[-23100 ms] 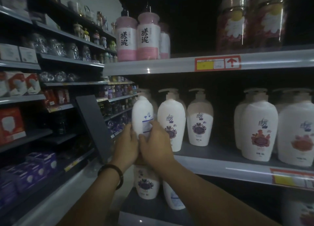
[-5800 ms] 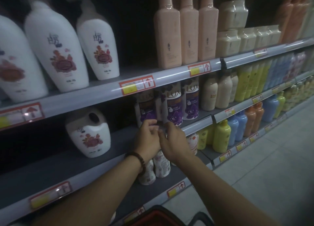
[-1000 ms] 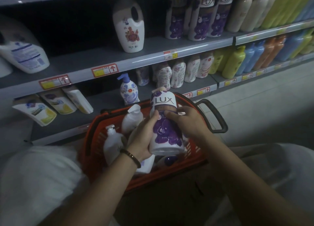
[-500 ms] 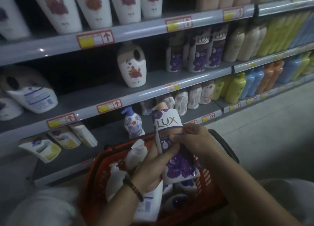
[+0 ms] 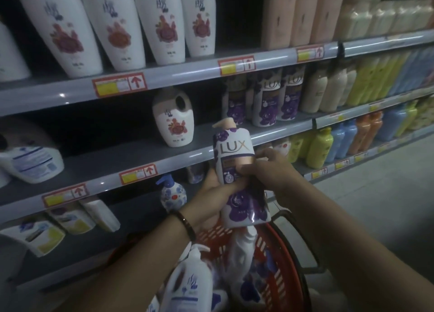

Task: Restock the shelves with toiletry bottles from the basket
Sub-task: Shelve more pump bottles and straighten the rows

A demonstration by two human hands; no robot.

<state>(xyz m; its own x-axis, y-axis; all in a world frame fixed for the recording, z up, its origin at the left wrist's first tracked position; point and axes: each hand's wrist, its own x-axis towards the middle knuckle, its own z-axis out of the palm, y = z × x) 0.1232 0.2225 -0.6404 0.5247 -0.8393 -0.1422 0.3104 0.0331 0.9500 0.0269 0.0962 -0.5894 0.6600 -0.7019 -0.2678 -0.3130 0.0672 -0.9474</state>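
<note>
A white and purple LUX pump bottle is held upright above the red basket, in front of the middle shelf. My left hand grips its lower back from the left. My right hand wraps its middle from the right, thumb across the label. Matching LUX bottles stand on the middle shelf to the upper right. Several white pump bottles lie in the basket.
A white handled jug stands on the middle shelf. Tall white bottles fill the top shelf. Yellow, blue and orange bottles line the lower right shelf. A small blue-patterned pump bottle stands on the lower shelf. Floor lies right.
Both hands have lifted the LUX bottle out of the basket and higher toward the middle shelf. The view has tilted up, showing more of the upper shelves.
</note>
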